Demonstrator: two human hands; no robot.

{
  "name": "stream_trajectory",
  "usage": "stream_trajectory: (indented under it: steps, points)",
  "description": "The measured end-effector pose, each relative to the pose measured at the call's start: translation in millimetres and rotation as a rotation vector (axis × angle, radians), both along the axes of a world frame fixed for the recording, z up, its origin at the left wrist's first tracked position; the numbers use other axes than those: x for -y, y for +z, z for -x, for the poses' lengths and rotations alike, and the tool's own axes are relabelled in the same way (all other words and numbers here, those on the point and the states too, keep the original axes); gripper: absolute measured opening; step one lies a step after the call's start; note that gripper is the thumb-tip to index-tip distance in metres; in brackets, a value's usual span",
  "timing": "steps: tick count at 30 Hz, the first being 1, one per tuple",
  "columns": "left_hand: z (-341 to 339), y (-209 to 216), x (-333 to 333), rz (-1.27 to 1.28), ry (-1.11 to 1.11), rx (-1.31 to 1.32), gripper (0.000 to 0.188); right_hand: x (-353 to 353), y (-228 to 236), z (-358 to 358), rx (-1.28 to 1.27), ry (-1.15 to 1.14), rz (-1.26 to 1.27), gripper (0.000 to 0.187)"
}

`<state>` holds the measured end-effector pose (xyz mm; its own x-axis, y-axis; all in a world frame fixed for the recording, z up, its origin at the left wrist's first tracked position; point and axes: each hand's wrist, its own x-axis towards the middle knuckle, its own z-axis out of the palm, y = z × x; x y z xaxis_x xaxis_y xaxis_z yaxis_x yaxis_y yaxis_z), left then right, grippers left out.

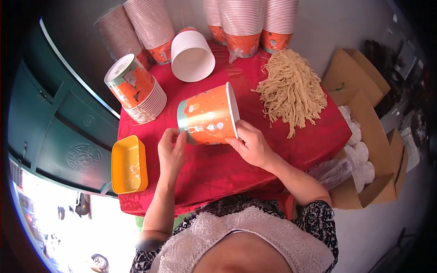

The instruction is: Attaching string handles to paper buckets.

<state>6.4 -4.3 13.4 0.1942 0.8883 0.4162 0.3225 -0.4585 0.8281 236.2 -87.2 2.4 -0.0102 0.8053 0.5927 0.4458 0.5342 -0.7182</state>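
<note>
An orange paper bucket (207, 113) with a pale green base band and printed figures lies tilted on its side above the table, its white rim to the right. My right hand (250, 144) grips it at the lower part of that rim, thumb outside and fingers reaching toward the opening. Thumb and fingers of my left hand (173, 148) are pinched together against the lower edge of the base end; whatever lies between them is hidden. Beyond to the right is a heap of beige strings (293, 88). A short stack of similar buckets (136, 91) stands upside down at left, a string at its rims.
A yellow plastic tub (114, 166) with small white bits stands at the left edge of the red-covered table (205, 177). Another bucket (193, 57) lies on its side behind. Tall bucket stacks (241, 27) line the back. Right of the table is an open cardboard box (380, 150) with white round things.
</note>
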Motion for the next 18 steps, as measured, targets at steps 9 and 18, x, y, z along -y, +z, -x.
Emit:
stream_trajectory:
  steps: [9,18]
  points:
    - [20.3,8.4,43.9,0.262,-0.044,0.041,0.01,0.0,55.7,-3.5,0.421,-0.137,-0.341,0.019]
    - [23.9,20.8,58.4,-0.302,0.072,0.033,0.02,4.6,57.6,8.9,0.65,0.045,-0.37,0.01]
